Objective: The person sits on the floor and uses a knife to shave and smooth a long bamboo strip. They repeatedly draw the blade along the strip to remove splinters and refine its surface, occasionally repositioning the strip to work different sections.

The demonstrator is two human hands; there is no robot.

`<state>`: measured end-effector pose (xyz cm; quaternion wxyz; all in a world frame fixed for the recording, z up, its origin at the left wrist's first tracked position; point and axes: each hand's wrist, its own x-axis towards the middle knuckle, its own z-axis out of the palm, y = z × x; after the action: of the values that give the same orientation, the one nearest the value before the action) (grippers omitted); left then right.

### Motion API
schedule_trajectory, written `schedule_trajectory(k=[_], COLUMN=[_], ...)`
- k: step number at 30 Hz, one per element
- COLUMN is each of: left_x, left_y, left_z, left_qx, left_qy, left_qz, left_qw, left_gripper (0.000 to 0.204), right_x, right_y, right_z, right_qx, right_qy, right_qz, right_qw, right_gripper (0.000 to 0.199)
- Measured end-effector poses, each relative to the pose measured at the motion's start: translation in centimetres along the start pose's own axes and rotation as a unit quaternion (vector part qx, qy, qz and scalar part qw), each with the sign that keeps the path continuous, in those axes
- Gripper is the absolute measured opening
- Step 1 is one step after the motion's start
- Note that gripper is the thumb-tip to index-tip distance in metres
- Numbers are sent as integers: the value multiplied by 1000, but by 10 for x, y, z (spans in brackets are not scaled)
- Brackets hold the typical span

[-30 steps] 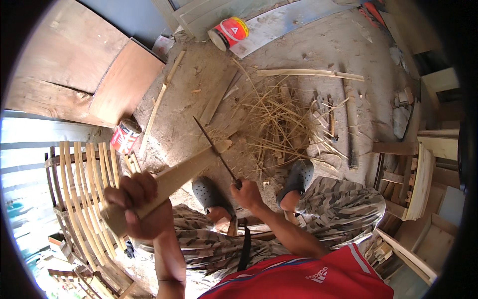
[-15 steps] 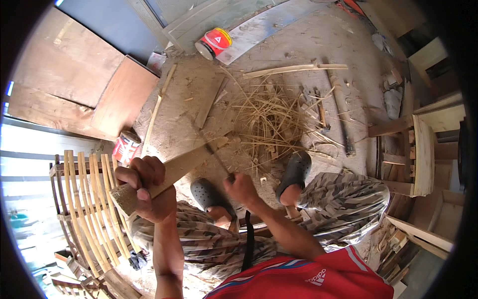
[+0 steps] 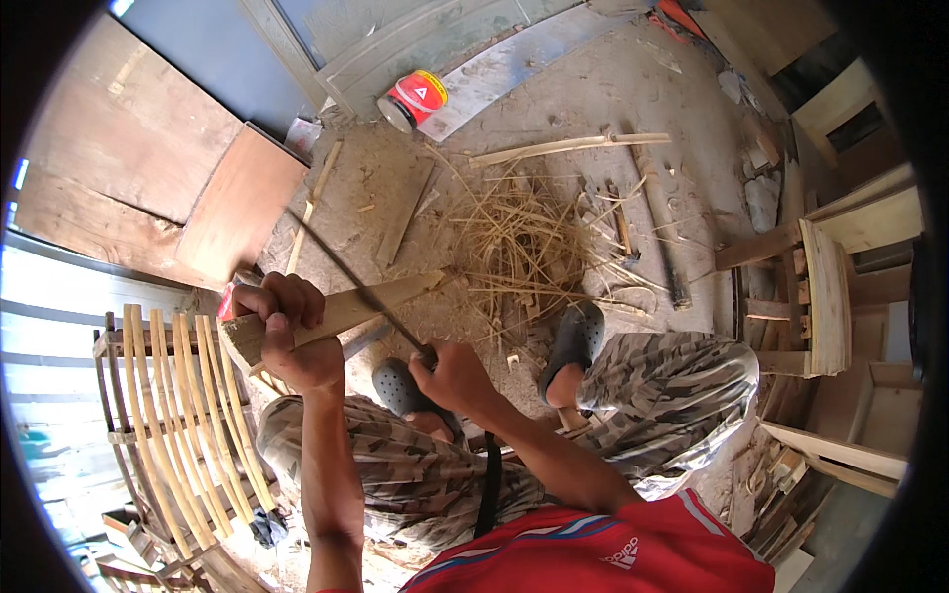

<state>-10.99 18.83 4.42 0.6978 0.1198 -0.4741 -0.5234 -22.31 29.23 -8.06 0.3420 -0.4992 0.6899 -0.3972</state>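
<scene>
My left hand (image 3: 297, 336) is closed around the near end of a pale split bamboo piece (image 3: 410, 289), which slants up and away to the right. My right hand (image 3: 455, 378) grips the handle of a long, thin, dark-bladed knife (image 3: 334, 255). Its blade crosses above the bamboo and points to the far left. Whether blade and bamboo touch, I cannot tell. Beyond the bamboo's far end lies a heap of thin bamboo strips (image 3: 524, 237) on the floor, just ahead of my clogs (image 3: 400, 383).
A slatted bamboo rack (image 3: 183, 415) stands at left, near plywood sheets (image 3: 129, 148). A red bucket (image 3: 420, 94) lies far off. A long pole (image 3: 660, 227) and a hammer-like tool (image 3: 623, 222) lie right of the heap. Wooden frames (image 3: 825, 296) stand at right.
The knife has swung upward and left, its blade now reaching past the bamboo. My right hand has shifted slightly left. The bamboo stays in my left hand, turned a little.
</scene>
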Motion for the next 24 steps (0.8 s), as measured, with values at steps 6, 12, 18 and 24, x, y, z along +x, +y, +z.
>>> schedule_trajectory(k=[6,12,18,24], left_x=[-2,19,16,33], left_y=[-3,-4,-11,-11], left_z=[26,3,13,6], left_qx=[5,48,30,38], left_qy=[0,41,4,25], left_qz=[-11,24,5,17], left_qw=[1000,998,1000,999], left_gripper=[25,25,24,20], right_x=[21,8,31,47], right_y=[134,40,123,111], right_z=[7,16,18,17], right_qx=[-86,-19,-78,215], right_qy=[-66,21,6,-158], right_qz=[179,8,166,339], right_qw=[978,1000,983,902], right_gripper=[38,31,31,32])
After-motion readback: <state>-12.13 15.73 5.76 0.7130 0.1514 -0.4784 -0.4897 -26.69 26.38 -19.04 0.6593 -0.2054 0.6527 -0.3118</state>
